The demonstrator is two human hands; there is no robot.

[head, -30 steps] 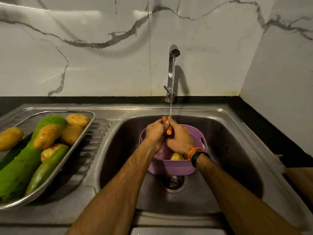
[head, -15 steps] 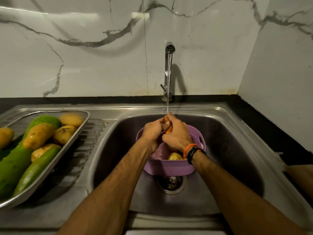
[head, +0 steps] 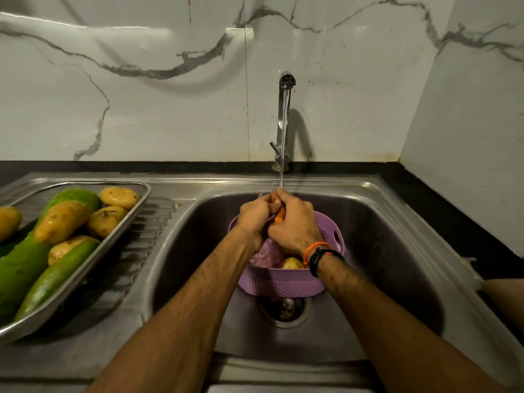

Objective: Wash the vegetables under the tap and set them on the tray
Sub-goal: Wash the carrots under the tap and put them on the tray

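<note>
Since before, both hands stay under the tap (head: 284, 120): left hand (head: 253, 215) and right hand (head: 296, 222) grasp the carrot (head: 280, 214) above the basket (head: 283, 282).

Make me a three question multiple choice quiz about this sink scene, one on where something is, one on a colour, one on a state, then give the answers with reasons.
1. Where does the basket stand?
A. On the tray
B. In the sink bowl, over the drain
C. On the black counter

2. What colour is the basket?
A. Purple
B. Blue
C. White

3. What state is the tap in?
A. Off
B. Dripping only
C. Running in a thin stream

Answers:
1. B: it sits inside the sink, just behind the drain.
2. A: its woven wall is purple.
3. C: water falls onto the carrot that the left hand and right hand hold together.
</note>
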